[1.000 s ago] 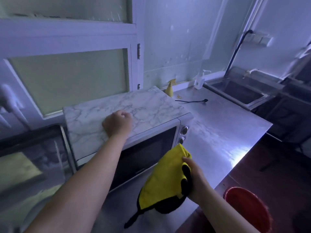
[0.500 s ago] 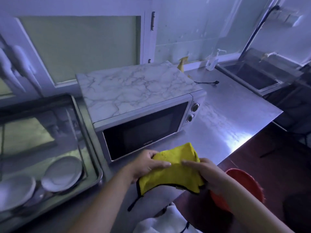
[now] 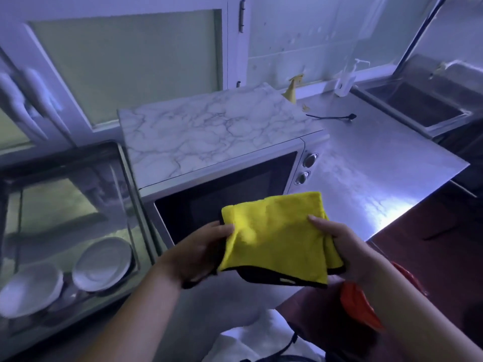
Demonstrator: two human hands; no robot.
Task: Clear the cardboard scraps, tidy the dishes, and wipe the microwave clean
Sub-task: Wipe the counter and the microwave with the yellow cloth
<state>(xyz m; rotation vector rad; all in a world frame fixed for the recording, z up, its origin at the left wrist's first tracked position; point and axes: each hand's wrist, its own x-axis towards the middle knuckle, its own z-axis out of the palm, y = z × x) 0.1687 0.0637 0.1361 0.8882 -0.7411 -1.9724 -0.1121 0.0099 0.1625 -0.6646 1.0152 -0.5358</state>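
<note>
From the head camera, both hands hold a square yellow fabric cloth with a black edge point(image 3: 274, 231) spread in the air. The left hand point(image 3: 201, 246) pinches its left edge, thumb on top and fingers underneath. The right hand point(image 3: 339, 244) grips the folded right edge the same way.

The cloth hides the lower right corner of the dark door of the silver box-shaped microwave with a marble-patterned top point(image 3: 214, 131). The microwave stands on the brushed steel surface point(image 3: 379, 158), and its two round knobs point(image 3: 310, 160) show just above the cloth.

Just beside the microwave on the left, a shallow metal tray point(image 3: 133, 205) carries two round white dishes point(image 3: 103, 262). Behind the microwave's far right corner stands a yellow spray bottle point(image 3: 291, 90), near a clear pump bottle point(image 3: 345, 79). A thin black cable point(image 3: 332, 116) lies on the surface in front of them. A steel sink point(image 3: 418, 105) sits at the far right. A red plastic bucket point(image 3: 358, 304) is partly hidden under the right forearm.
</note>
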